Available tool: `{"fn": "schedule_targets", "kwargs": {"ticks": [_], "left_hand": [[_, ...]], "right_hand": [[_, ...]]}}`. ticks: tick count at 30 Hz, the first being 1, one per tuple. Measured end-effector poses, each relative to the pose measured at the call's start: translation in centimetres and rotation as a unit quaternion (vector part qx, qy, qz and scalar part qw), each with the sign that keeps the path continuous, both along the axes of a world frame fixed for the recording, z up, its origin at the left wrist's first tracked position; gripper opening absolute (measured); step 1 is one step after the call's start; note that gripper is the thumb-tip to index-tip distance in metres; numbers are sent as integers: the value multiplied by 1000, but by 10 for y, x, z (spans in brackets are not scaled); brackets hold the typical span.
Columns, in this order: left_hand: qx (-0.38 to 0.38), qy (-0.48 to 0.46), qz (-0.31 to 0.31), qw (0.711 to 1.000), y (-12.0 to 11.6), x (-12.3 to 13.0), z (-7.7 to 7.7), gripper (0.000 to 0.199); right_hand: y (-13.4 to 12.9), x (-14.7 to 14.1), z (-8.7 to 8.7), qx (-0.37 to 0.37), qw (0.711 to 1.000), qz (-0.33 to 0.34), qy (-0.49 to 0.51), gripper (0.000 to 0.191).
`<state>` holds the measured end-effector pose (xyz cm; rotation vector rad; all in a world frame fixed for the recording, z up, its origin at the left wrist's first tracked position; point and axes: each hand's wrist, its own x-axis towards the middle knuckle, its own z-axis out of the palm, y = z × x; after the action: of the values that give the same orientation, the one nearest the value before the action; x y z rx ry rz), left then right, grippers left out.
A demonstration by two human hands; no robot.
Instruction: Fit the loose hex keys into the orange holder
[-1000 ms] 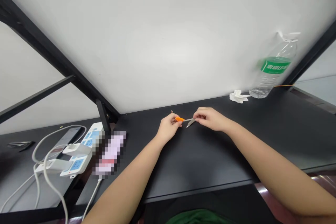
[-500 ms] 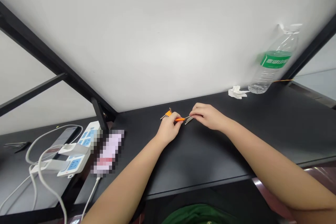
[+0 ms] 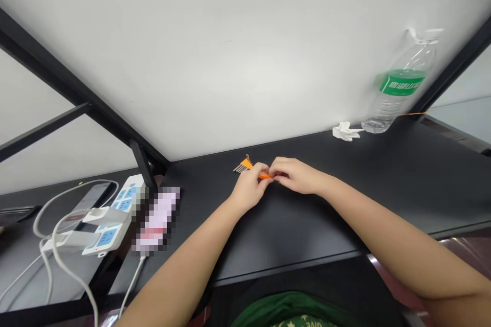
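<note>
My left hand (image 3: 250, 186) is closed on an orange plastic piece (image 3: 265, 176), whose end shows between thumb and fingers. Against that end, my right hand (image 3: 293, 174) is closed in a pinch, its fingertips touching or nearly touching the left ones. What the right fingers grip is hidden. Just beyond the left hand, an orange holder (image 3: 246, 163) shows several thin metal rods (image 3: 241, 168) fanned out to its left. Whether it joins the piece in my left hand cannot be made out.
A black tabletop (image 3: 307, 230) meets a white wall. To the right are a crumpled tissue (image 3: 346, 132) and a clear bottle (image 3: 401, 84) with a green label. Leftward lie a blurred-out phone (image 3: 158, 219), a power strip (image 3: 125, 209), white cables (image 3: 57, 245) and a black frame (image 3: 69, 76).
My right hand has moved left, up against the left hand. The thin metal rods that showed between the hands are now hidden. The left hand has hardly moved.
</note>
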<state>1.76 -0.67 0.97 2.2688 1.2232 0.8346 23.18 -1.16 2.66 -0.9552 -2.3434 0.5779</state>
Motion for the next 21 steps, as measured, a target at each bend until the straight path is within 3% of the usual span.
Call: {"fn": "schedule_targets", "kwargs": {"ticks": [3, 6, 9, 13, 21], "left_hand": [[19, -10, 27, 999, 8, -4, -5, 10], [23, -8, 36, 999, 13, -8, -8, 12], [34, -7, 29, 999, 15, -9, -10, 21], [52, -14, 16, 998, 14, -10, -11, 26], [59, -25, 47, 997, 19, -12, -13, 15]], "right_hand": [[5, 4, -6, 1, 998, -52, -18, 17], [14, 11, -14, 24, 986, -104, -127, 17], [19, 14, -21, 27, 971, -112, -210, 18], [19, 11, -25, 57, 962, -125, -237, 17], [12, 3, -20, 67, 950, -124, -278, 15]]}}
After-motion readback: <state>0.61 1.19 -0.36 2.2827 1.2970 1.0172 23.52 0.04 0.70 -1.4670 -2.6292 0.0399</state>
